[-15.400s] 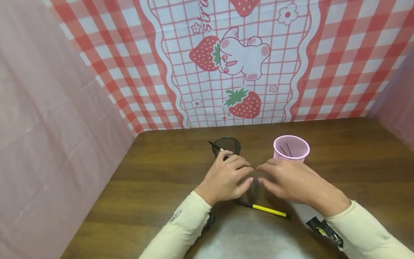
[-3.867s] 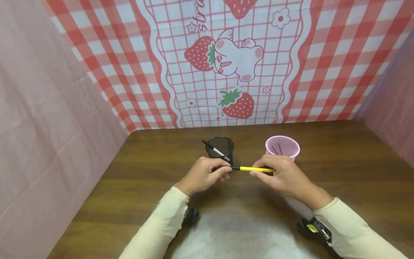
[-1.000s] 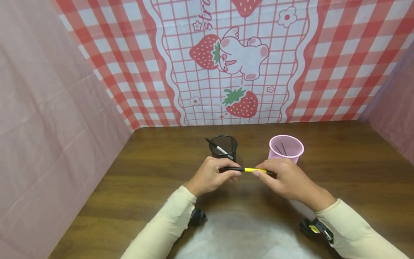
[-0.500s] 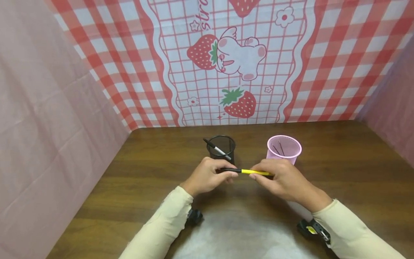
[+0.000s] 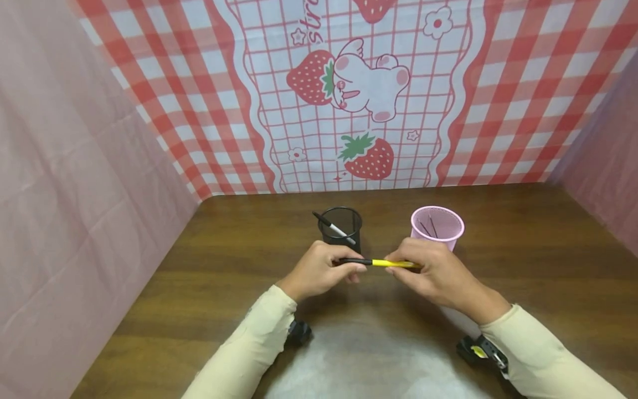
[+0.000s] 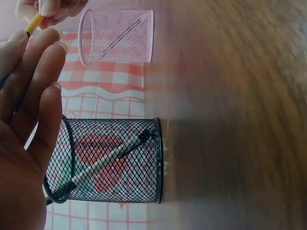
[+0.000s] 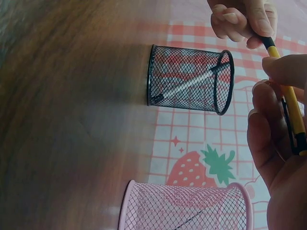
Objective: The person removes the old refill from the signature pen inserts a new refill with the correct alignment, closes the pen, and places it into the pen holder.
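Between my two hands, in the head view, a yellow pen (image 5: 381,263) with a black front section lies roughly level above the table. My left hand (image 5: 316,271) pinches its black end between thumb and fingers. On the yellow body, my right hand (image 5: 441,271) grips with thumb and fingers; the clip and black rear end show in the right wrist view. Behind the left hand stands a black mesh cup (image 6: 110,194) with a white, black-capped marker (image 5: 338,230) leaning in it. A pink mesh cup (image 5: 454,239), partly covered by the right hand, contains thin dark sticks (image 5: 432,224).
The brown wooden table (image 5: 199,305) carries both cups towards its back. A red-and-white checked cloth with strawberries (image 5: 369,158) hangs behind it. Pink cloths (image 5: 94,183) close off the left and right sides.
Earliest, the yellow pen lay on the table in front of both hands; later it is up and held by both. During the last second hands and pen shift only slightly.
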A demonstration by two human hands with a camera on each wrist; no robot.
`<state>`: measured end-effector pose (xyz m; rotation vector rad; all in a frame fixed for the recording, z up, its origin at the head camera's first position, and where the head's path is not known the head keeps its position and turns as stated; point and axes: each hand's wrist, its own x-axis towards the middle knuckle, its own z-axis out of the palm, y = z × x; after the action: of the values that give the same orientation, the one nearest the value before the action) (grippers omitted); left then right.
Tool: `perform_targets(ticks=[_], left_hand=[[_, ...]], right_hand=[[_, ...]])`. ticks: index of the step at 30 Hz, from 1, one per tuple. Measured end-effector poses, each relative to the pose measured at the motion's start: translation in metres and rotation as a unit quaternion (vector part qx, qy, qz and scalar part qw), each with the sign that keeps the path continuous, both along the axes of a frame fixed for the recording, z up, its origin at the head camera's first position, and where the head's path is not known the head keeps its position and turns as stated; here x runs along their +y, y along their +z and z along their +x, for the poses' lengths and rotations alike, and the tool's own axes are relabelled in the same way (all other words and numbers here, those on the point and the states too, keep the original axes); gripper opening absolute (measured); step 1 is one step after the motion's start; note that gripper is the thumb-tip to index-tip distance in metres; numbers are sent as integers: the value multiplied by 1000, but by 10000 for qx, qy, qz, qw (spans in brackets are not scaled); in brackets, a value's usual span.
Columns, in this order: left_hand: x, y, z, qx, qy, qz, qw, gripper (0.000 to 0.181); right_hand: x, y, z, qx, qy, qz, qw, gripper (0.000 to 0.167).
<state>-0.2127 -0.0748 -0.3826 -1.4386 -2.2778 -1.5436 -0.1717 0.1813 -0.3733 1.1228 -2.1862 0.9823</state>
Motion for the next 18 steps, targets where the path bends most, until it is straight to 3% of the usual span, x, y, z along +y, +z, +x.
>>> perform_targets(ticks=[7, 13, 18], left_hand=[[2, 1, -1, -14, -83, -12, 10000, 10], [1, -1, 0, 87, -69, 42, 9999, 12], [2, -2, -1, 261, 6, 144, 9996, 10]], right_hand=[[1, 2, -2, -51, 110, -69, 9999, 12], [-2, 0, 0, 12, -232, 129, 9996, 30], [-2, 1, 2, -164, -528, 443, 9975, 24]])
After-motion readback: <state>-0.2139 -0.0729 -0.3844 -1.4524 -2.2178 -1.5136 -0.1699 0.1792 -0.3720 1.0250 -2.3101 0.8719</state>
